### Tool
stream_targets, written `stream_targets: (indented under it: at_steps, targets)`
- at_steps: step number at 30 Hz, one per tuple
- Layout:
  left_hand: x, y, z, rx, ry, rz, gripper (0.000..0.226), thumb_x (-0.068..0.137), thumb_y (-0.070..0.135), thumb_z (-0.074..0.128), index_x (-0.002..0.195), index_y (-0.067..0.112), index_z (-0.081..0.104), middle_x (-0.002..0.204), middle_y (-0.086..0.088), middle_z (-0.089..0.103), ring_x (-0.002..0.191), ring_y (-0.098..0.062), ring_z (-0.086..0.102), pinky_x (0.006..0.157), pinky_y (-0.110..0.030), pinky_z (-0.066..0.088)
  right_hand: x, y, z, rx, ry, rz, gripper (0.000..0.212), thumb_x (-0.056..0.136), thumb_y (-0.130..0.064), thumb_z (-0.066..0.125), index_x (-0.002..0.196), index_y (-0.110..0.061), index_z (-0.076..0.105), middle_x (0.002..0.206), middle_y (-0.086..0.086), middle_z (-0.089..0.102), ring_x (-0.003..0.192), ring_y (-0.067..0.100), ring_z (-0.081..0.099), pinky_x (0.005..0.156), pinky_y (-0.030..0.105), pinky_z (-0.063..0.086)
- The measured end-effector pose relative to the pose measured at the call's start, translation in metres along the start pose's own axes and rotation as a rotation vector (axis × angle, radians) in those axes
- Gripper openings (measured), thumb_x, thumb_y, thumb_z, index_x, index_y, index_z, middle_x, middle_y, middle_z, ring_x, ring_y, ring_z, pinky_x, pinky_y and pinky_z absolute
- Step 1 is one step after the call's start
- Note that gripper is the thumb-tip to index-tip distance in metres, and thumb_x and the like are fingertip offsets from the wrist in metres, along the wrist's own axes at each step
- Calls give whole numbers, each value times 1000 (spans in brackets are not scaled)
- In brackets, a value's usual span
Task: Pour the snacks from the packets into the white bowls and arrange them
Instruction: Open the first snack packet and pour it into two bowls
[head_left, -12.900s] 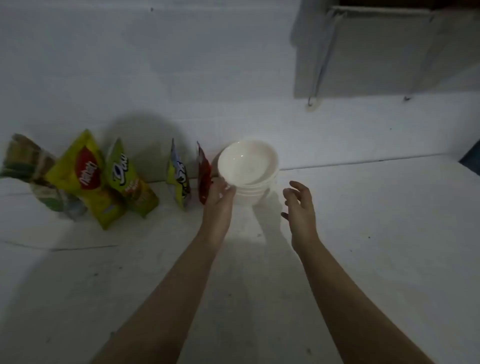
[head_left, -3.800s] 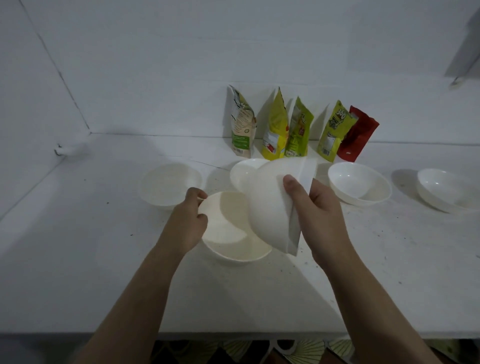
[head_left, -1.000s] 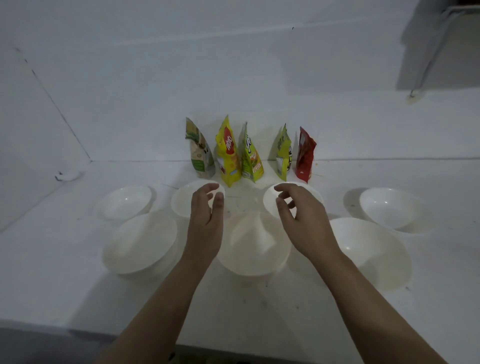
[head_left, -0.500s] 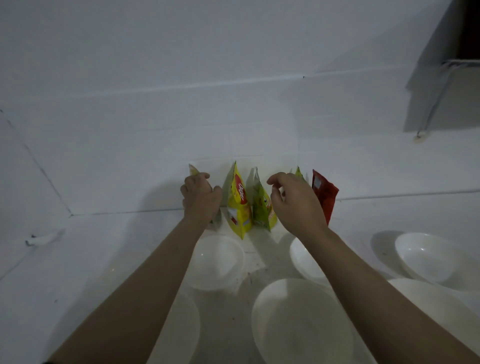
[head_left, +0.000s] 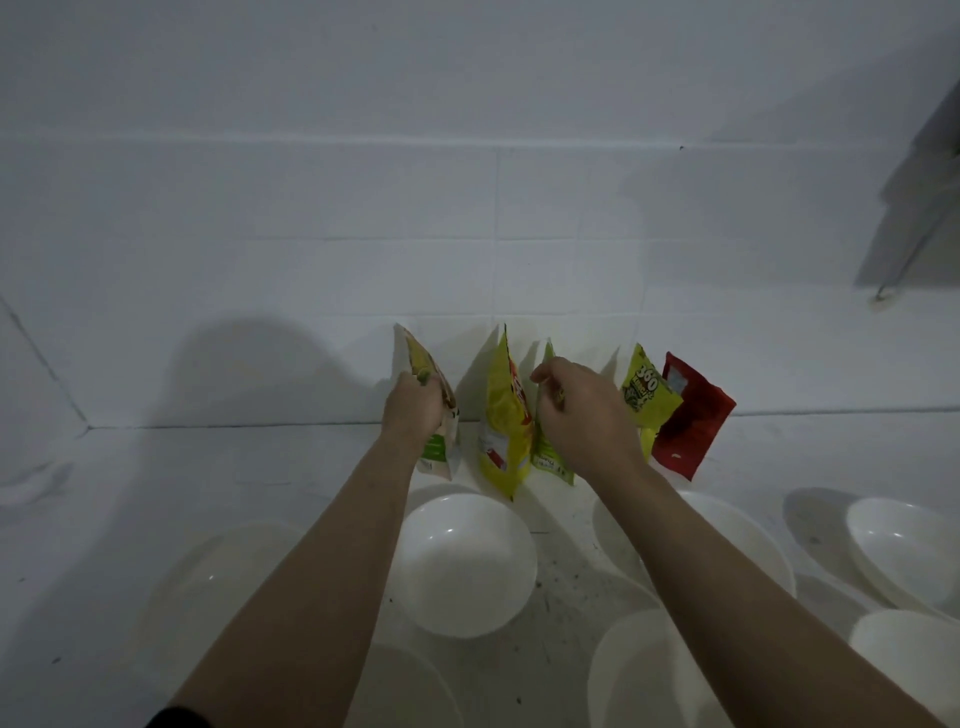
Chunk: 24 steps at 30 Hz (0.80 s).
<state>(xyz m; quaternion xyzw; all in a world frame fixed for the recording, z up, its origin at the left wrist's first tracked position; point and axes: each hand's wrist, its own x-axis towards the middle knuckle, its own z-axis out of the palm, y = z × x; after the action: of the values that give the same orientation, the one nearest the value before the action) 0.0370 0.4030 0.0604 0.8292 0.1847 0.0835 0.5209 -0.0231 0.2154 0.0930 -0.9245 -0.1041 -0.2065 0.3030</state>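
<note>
Fingers (head_left: 423, 375) of the left hand (head_left: 415, 410) curl round the leftmost packet, a beige and green foil pouch (head_left: 439, 447), gripping its upper edge, while the right hand (head_left: 584, 415) pinches the top of the third packet, a green foil pouch (head_left: 550, 460). Five snack packets stand in a row against the white tiled wall (head_left: 467, 208): between the two gripped ones stands a yellow pouch with a red logo (head_left: 501, 426), and to the right a lime-green pouch (head_left: 647, 389) and a red pouch (head_left: 693, 421). Seven round white bowls sit on the white worktop (head_left: 208, 467) in front; the nearest fully visible one (head_left: 467, 564) holds nothing, and none shows any snacks.
</note>
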Motion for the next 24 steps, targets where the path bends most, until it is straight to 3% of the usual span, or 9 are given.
stream_targets:
  at_steps: [3,5,8,12,14,15,18,21,24]
  targets:
    - [0,4,-1,-138,47,40,32,99,16,37,127,2,46,85,-4,52,74,-22,55,61,-32,45,3,-7,5,-4,6,0,25,97,-14,46,114,-17,63,91,-3,62,77,13,51,64,29,36]
    - [-5,7,-4,-195,79,83,29,99,16,37,125,6,46,82,-2,51,81,-28,60,70,-38,54,2,-11,6,1,19,-1,24,97,-14,46,115,-17,63,90,-4,60,76,12,51,63,29,35]
    - [-23,12,-9,-202,100,201,12,101,17,38,109,10,45,85,-5,54,91,-35,62,84,-50,54,-5,-16,4,21,30,-12,24,98,-15,45,116,-17,63,94,0,63,74,13,52,62,29,37]
    - [-71,31,-26,-198,185,391,10,104,14,38,108,10,45,77,2,51,71,-11,54,58,-10,41,-18,-26,-8,58,29,-56,27,96,-12,46,117,-17,62,97,-2,64,76,11,54,59,25,36]
    - [-99,40,-35,-235,213,471,12,104,16,38,110,8,46,77,4,52,68,-2,54,58,-8,40,-28,-31,-19,81,51,-76,27,96,-12,46,118,-17,61,99,-2,65,71,10,52,56,21,34]
    - [-114,44,-40,-266,223,515,16,104,18,39,112,7,47,80,2,54,73,-5,57,63,-10,43,-34,-33,-25,97,66,-89,26,96,-13,46,117,-17,62,101,-2,66,68,8,50,56,22,35]
    - [-156,49,-50,-363,241,634,13,102,23,41,104,13,47,81,-9,55,78,-32,56,73,-47,51,-57,-40,-43,148,120,-115,24,97,-14,47,115,-18,63,104,-3,67,67,6,53,63,31,46]
    - [-207,53,-58,-361,296,659,8,103,19,42,95,19,43,73,2,50,71,-26,52,71,-50,49,-85,-47,-62,206,163,-131,24,97,-12,49,114,-18,65,105,-6,67,77,10,60,69,35,53]
    - [-257,46,-59,-310,311,634,8,102,22,42,94,23,42,71,11,51,66,-12,52,70,-43,50,-122,-52,-77,271,163,-169,25,96,-4,52,114,-15,65,106,-5,65,83,5,58,72,17,49]
